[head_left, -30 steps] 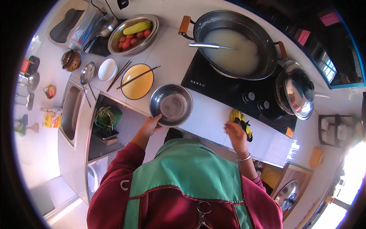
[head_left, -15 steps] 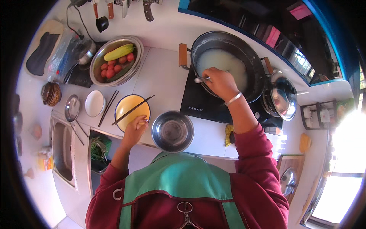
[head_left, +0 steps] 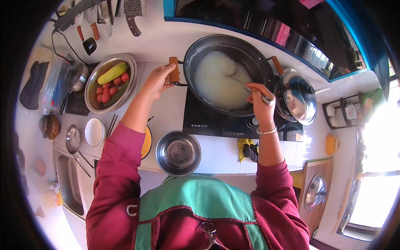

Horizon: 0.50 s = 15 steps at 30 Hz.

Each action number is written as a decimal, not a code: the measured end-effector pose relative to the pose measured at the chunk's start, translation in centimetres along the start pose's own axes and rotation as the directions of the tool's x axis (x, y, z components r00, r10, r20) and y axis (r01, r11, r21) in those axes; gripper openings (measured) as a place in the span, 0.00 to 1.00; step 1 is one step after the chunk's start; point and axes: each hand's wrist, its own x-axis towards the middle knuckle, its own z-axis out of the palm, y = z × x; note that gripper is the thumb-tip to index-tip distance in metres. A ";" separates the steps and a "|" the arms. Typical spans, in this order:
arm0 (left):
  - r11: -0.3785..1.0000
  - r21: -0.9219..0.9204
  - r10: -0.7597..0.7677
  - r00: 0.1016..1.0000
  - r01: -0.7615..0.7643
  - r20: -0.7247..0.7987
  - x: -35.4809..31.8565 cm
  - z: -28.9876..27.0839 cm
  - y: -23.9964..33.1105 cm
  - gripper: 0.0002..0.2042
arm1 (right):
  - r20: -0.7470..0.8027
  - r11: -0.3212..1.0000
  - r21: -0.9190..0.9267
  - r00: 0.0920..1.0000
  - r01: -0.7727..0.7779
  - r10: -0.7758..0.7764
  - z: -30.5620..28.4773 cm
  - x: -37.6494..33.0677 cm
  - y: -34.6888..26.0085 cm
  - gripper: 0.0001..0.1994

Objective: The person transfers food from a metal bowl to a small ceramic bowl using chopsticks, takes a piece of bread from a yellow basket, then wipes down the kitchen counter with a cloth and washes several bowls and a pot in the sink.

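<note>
A dark wok point(head_left: 260, 62) with two wooden side handles sits on the black cooktop point(head_left: 200, 118), holding cloudy whitish liquid point(head_left: 212, 85). My left hand point(head_left: 157, 82) grips the wok's left handle point(head_left: 174, 70), thumb and fingers about it. At the wok's near right side, my right hand point(head_left: 262, 105) is closed around the shaft of a metal ladle point(head_left: 240, 81). The ladle's bowl rests in the liquid and is only faintly visible. Nearer me stands a steel bowl point(head_left: 178, 153). A yellow bowl point(head_left: 146, 142) is mostly hidden behind my left sleeve.
A steel basin point(head_left: 132, 81) of tomatoes and a yellow-green gourd stands at the back left. A white bowl point(head_left: 95, 132), chopsticks point(head_left: 111, 125) and a strainer point(head_left: 73, 139) lie near the sink point(head_left: 68, 183). The shiny lid point(head_left: 296, 98) is right of the wok.
My left hand has left the yellow bowl and taken hold of the wok's left handle. My right hand has shifted lower and right, with the ladle now extending into the liquid. The view has shifted.
</note>
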 end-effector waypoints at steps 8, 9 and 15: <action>0.984 -0.177 0.025 0.998 -0.033 -0.050 2.6 1.2 -0.4 0.08 | 0.139 0.993 -0.110 0.989 -0.040 0.055 -8.8 -0.7 -1.9 0.11; 0.983 -0.181 0.019 0.999 -0.027 -0.048 2.6 1.3 -0.4 0.07 | 0.107 0.992 -0.118 0.992 -0.051 0.063 -8.4 -0.1 -1.9 0.11; 0.982 -0.181 0.035 0.998 -0.045 -0.054 2.7 2.5 -0.5 0.06 | 0.145 0.996 0.082 0.989 -0.034 0.022 -3.3 1.9 -0.8 0.10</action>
